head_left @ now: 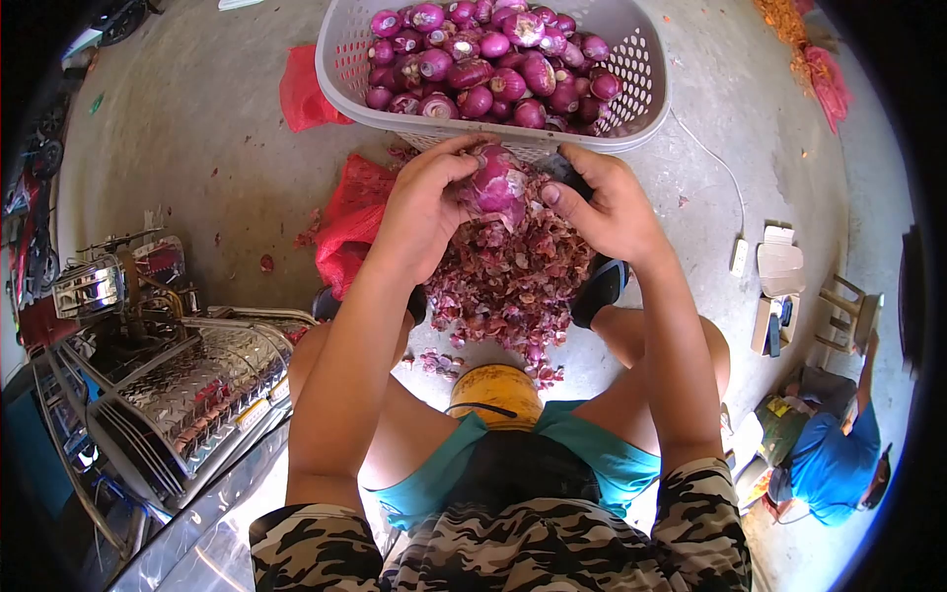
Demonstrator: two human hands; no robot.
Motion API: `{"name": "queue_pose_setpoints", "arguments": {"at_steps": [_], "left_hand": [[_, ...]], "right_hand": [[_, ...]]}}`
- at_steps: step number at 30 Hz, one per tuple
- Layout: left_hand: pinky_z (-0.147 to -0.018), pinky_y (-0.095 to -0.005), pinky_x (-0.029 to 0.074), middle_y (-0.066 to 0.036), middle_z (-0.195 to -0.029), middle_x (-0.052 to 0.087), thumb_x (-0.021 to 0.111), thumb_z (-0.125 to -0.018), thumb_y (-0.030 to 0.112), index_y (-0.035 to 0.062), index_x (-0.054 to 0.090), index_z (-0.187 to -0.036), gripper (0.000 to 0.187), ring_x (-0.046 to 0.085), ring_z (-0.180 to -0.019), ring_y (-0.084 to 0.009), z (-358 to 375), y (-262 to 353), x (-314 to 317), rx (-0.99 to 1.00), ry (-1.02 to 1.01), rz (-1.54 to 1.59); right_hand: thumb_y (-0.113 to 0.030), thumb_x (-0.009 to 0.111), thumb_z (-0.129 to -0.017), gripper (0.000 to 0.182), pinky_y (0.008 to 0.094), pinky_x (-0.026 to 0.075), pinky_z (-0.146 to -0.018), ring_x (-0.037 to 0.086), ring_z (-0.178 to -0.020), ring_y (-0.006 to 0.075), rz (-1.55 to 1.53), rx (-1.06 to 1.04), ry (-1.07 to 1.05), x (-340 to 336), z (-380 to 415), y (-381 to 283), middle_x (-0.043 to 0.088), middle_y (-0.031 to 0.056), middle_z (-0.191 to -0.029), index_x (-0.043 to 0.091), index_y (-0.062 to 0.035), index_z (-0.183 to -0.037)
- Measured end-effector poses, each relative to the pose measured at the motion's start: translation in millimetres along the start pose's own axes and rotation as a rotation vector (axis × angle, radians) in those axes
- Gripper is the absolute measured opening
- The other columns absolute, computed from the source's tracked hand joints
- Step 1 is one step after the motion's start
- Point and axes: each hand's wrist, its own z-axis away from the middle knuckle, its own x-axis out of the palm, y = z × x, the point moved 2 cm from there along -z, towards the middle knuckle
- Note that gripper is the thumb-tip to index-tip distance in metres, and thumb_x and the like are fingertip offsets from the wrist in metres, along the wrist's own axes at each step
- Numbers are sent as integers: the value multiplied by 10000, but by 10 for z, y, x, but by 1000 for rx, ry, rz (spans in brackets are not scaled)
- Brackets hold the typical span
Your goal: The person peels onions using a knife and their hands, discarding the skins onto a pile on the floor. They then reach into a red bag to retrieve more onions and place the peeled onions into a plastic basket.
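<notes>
My left hand (431, 202) is closed around a red onion (496, 185), its papery skin partly loose. Close beside it, my right hand (610, 202) grips a dark, flat, blade-like tool (562, 172); most of the tool is hidden by the fingers. Below both hands, a heap of dry onion skins (513, 281) lies on the floor between my feet. Just beyond the hands stands a grey plastic basket (646, 94), filled with purple onions (493, 74) that look mostly peeled.
Red mesh bags (350, 222) lie left of the skins. A yellow container (495, 393) sits between my legs. Shiny metal machinery (187, 385) stands at left. At right are a white power strip (739, 258), a cardboard box (779, 286), a wooden stool (850, 316) and another person (834, 464) in blue.
</notes>
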Motion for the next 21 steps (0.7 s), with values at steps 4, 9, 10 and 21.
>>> {"name": "queue_pose_setpoints", "arguments": {"at_steps": [4,9,10,21], "left_hand": [[-843,-368,498,-127,-1128,595,473,-872,125,-45,506,-1215,385,595,-1004,-198,15,-12,52,-24,-16,-55],[-874,-339,482,-123,-1130,596,503,-870,98,-55,510,-1214,376,587,-1015,-184,31,-19,72,-31,-18,-76],[-878,-334,479,-122,-1130,596,509,-869,92,-56,510,-1215,377,585,-1017,-181,36,-15,77,-22,-7,-89],[-879,-322,468,-115,-1116,602,472,-869,118,-46,522,-1187,361,585,-1010,-179,-6,28,46,15,5,-50]], "right_hand": [[-351,649,-802,370,413,456,-612,576,-683,388,38,5,-20,40,-8,-19,590,215,-743,591,5,-880],[-332,639,-814,328,412,437,-576,556,-636,379,24,4,-83,52,-19,-64,573,198,-679,602,-11,-765],[-326,636,-818,325,410,429,-561,550,-617,373,37,5,-92,58,-18,-64,566,191,-657,598,-15,-734],[-303,642,-808,314,426,416,-526,552,-581,360,115,-200,-164,100,12,-151,550,162,-610,564,-32,-670]]}}
